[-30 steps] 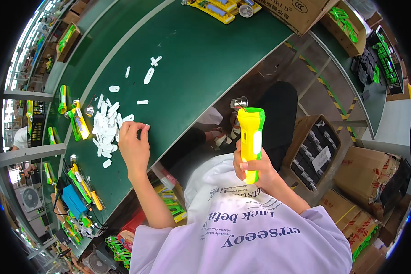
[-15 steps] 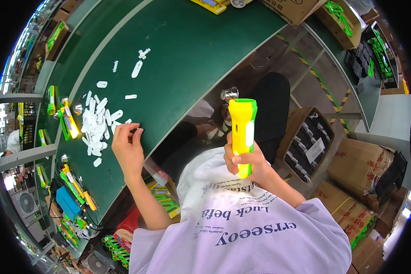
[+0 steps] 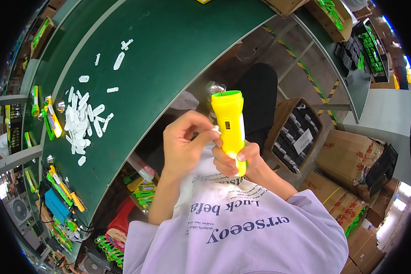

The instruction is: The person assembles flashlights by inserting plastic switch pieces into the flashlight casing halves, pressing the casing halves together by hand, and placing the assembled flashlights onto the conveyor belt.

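My right hand (image 3: 244, 157) is wrapped round the lower part of a yellow and green flashlight (image 3: 227, 112), held upright in front of my chest. A small dark rectangular slot shows on its yellow side. At its open top hangs a shiny reflector (image 3: 213, 87) on thin wires. My left hand (image 3: 186, 141) is closed in a pinch on a small white plastic piece (image 3: 216, 129), close beside the flashlight's body. Most of that piece is hidden by my fingers. Similar white plastic pieces (image 3: 80, 121) lie heaped on the green table to the left.
The green table (image 3: 155, 50) curves across the left and top. More flashlights (image 3: 51, 119) and a blue box (image 3: 56, 204) stand along its far left side. To my right are an open carton of dark parts (image 3: 297, 134) and closed cardboard boxes (image 3: 347, 160).
My left hand has left the heap of white pieces and come right to the flashlight with one piece. The flashlight has turned, showing the slot in its yellow side.
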Demonstrator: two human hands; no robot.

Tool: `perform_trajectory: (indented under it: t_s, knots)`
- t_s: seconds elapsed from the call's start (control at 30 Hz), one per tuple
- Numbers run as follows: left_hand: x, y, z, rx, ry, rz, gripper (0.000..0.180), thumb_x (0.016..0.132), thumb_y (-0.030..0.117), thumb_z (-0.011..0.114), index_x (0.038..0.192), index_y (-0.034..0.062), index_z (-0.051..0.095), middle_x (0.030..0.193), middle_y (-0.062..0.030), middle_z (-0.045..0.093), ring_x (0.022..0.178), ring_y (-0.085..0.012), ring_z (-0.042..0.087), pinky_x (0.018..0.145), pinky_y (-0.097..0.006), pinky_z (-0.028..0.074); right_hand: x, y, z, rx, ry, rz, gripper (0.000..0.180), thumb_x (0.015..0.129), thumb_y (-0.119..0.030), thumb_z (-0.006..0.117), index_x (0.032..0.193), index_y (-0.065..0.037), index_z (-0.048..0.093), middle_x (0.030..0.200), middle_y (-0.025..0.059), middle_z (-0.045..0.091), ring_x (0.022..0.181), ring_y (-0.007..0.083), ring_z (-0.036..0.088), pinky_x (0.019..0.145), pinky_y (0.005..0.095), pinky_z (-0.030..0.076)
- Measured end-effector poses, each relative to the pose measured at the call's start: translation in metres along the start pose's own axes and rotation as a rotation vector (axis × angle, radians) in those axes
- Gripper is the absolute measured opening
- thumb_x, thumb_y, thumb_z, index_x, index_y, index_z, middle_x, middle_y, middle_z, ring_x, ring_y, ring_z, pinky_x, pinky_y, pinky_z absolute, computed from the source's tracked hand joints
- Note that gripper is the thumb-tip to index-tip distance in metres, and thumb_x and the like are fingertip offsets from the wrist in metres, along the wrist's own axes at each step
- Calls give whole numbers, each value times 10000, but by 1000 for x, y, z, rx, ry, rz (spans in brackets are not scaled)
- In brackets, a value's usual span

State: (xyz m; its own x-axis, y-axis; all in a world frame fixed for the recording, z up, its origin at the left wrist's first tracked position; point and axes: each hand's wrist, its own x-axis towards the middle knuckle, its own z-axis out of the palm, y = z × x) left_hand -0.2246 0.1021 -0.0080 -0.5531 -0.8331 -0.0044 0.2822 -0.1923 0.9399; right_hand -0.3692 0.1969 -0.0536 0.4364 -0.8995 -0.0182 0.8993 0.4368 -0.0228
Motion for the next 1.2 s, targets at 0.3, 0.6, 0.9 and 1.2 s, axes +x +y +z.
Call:
perform_trajectory:
  t_s: [0.3,0.6,0.9,1.2]
  knots:
    - [3,-6,7,153,-46,19,133,751,-29,765,829,11,665,775,-28,621,633,-68,554,601,-214,432,-7,2,1,4,37,-4,465,680,-51,672,1104,-61,483,725,101,531,537,188,517,460,308,405]
    - [1,-4,6,394,-15,61,296,757,-37,784,1004,-4,625,843,-51,587,709,-85,529,691,-225,463,-7,-1,7,-144,173,16,459,676,-44,686,1083,-33,473,705,87,531,498,179,513,450,305,413]
    - [2,-2,10,79,-46,-248,626,852,-43,658,1407,10,372,1263,-129,573,1076,-181,589,954,-303,468,-5,0,28,-478,467,68,339,712,-58,691,977,-8,486,687,75,518,483,163,521,472,301,438]
    - [-4,-27,9,-1,51,-194,509,916,-81,518,1362,94,344,1224,-158,580,1078,-186,595,943,-307,481,0,6,31,-514,567,50,286,738,-77,692,941,-21,499,594,66,515,446,161,515,469,300,428]
